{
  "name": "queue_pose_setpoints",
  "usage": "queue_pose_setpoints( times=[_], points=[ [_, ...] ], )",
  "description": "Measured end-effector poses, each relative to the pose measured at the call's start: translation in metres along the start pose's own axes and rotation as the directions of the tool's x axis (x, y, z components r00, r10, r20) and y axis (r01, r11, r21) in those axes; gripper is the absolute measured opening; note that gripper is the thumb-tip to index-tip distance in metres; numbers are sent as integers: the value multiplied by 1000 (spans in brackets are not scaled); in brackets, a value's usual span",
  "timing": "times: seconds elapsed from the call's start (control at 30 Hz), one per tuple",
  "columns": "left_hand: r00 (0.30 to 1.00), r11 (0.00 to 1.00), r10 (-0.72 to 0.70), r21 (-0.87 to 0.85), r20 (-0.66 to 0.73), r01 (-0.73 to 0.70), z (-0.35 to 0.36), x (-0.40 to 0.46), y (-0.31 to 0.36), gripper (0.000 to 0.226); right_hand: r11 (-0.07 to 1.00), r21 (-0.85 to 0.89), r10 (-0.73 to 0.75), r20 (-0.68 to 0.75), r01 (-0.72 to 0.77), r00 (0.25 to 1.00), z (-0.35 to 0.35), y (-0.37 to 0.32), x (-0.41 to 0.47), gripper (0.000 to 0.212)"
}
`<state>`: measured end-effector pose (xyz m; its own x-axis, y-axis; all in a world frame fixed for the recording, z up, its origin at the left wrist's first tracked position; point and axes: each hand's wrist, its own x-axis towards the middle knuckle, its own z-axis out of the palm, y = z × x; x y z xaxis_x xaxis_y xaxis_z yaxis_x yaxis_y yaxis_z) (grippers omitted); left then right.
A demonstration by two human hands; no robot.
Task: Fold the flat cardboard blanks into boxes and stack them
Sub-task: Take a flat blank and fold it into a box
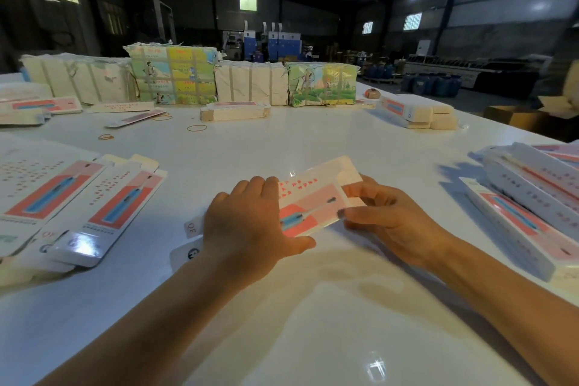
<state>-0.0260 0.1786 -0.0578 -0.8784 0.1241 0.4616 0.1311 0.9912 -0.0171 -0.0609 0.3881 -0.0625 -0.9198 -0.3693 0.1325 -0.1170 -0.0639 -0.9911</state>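
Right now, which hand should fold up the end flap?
Probably the right hand: it pinches the blank right beside the flap. The left hand holds the other part steady.

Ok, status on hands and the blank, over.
Left hand grips cardboard blank, right hand pinches its end. Blank unfolded, low on table. Loose blanks left, folded boxes right, neither in the way.

A cardboard blank [313, 197] is held just above the white table [313, 323]. Its left part is gripped by the left hand [250, 222], and its right end is pinched by the right hand [385, 216]. Flat blanks [78, 197] are spread at the left, and folded boxes [532, 197] are stacked at the right.
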Motion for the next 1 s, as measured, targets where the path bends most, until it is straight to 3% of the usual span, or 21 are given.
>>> queue_pose_setpoints(
  times=[0.17,0.37,0.53,0.7,0.77,0.87,0.93,1.0],
  points=[
    [994,978,18,-209,109,6,-6,2,-13,73,979,-134,-147,42,152,988,-6,0,-2,40],
    [985,956,30,-293,171,22,-5,4,-11,52,916,-282,-306,-26,287,952,-1,6,0,13],
    [970,945,18,-320,242,62,-2,7,-12,59,942,-240,-269,-124,234,955,6,6,0,9],
    [973,931,-31,-348,229,112,6,3,-7,53,923,-315,-298,-220,221,929,10,6,-1,12],
    [976,929,-57,-347,210,129,6,4,-4,58,900,-386,-330,-298,203,896,9,6,-2,15],
    [977,927,-116,-334,177,171,3,5,-6,72,840,-508,-440,-430,192,788,8,5,-3,24],
    [975,930,-144,-313,167,191,2,5,-6,74,818,-533,-474,-412,216,778,11,3,-4,23],
    [975,935,-144,-298,168,190,2,5,-6,74,833,-502,-449,-367,234,814,17,4,-6,27]
  ],
)
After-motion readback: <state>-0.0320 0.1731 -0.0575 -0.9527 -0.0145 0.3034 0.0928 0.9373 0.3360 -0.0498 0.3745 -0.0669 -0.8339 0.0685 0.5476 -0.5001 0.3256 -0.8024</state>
